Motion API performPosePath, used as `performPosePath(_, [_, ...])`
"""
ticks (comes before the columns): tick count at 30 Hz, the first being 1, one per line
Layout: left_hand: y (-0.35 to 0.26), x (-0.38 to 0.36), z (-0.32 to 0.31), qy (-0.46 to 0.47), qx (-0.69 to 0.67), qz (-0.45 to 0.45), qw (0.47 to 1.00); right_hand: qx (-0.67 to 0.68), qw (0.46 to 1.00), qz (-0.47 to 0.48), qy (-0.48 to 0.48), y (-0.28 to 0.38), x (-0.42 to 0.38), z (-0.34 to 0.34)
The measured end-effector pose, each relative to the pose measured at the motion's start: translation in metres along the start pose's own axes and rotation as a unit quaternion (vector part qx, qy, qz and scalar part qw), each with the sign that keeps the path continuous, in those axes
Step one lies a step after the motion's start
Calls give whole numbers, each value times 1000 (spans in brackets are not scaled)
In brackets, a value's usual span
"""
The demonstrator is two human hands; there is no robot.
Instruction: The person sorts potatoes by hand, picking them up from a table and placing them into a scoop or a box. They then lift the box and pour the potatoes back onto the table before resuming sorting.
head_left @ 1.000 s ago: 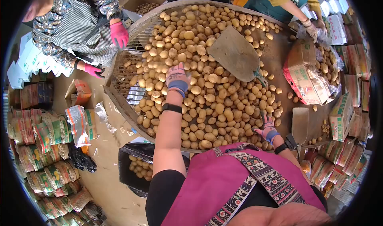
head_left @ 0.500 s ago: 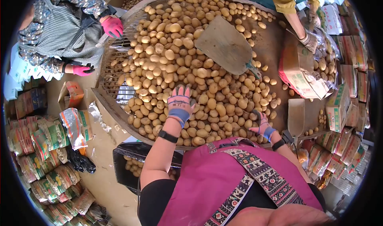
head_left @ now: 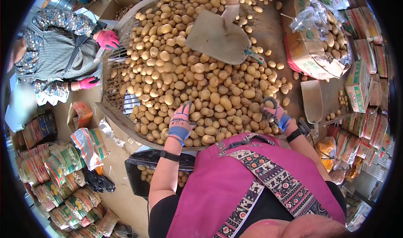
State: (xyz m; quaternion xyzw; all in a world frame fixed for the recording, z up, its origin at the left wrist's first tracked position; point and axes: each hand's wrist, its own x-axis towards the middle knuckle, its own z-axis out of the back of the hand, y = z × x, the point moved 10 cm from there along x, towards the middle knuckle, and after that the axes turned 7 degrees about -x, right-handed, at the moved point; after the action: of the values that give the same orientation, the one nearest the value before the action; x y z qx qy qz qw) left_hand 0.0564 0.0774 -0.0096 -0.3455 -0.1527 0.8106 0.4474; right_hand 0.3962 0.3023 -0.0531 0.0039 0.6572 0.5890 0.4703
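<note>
Potatoes (head_left: pixel 168 65) lie heaped across a wide sorting table. My left hand (head_left: pixel 181 122), in a pink and blue glove, rests on the near edge of the heap with its fingers stretched out. To the right, my right hand (head_left: pixel 277 114) is at the heap's near right side, its dark-tipped fingers curved and apart around potatoes; no held potato can be made out. A flat metal shovel (head_left: pixel 216 38) with a green handle lies on the heap beyond my hands. Over it reaches a co-worker's gloved hand (head_left: pixel 230 14).
Left of the table stands another person with pink gloves (head_left: pixel 108 39). A carton of bagged potatoes (head_left: pixel 308 59) sits on the table's right, near a second scoop (head_left: pixel 311 101). Below the near edge is a black-lined bin (head_left: pixel 138 177). Folded cartons (head_left: pixel 63 166) are stacked at left.
The view has shifted slightly. My left hand has drawn back toward the near edge; my right hand's fingers have curled more. The co-worker's hand has gone from the carton to above the shovel.
</note>
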Motion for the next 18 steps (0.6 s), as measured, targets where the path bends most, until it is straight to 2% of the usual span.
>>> performPosePath(1, [3,-3,-1,0,2,-3,1000,2,1000,2,-3,9,-4,4])
performPosePath(3, [17,-6,-4,-10,-81,8,997,174,983,47,-43,30,-9,17])
performPosePath(4, [24,-7,-8,-17,-105,1,994,179,982,49,-45,39,-15,19])
performPosePath(5, [24,-11,-6,-15,-100,-2,995,9,987,137,-85,72,-31,26])
performPosePath(6, [23,-16,-5,-7,-101,-3,995,-163,954,219,-124,103,-49,26])
performPosePath(7, [21,-19,-4,2,-102,-3,995,-329,885,291,-158,123,-63,20])
performPosePath(8, [15,-21,0,4,-97,-6,995,-192,952,216,-99,79,-41,37])
performPosePath(9, [14,-24,11,-29,-84,24,996,-188,953,215,-104,73,-45,45])
performPosePath(10, [15,-26,20,-61,-70,53,994,8,986,153,-73,52,-43,53])
performPosePath(11, [11,-25,21,-58,-65,49,995,204,975,85,-38,33,-42,51])
performPosePath(12, [0,-24,30,-95,-101,9,990,331,941,25,-63,19,-43,55])
performPosePath(13, [-10,-23,39,-132,-137,-31,981,336,939,26,-67,11,-47,57])
performPosePath(15, [-28,-19,41,-155,-120,-63,979,197,965,121,-126,22,-60,73])
performPosePath(16, [-34,-13,35,-132,-98,-67,984,343,932,71,-96,10,-62,71])
performPosePath(17, [-39,-8,29,-109,-76,-70,989,347,930,75,-99,11,-70,73])
performPosePath(18, [-38,-1,23,-103,-93,-61,988,180,962,152,-136,25,-84,81])
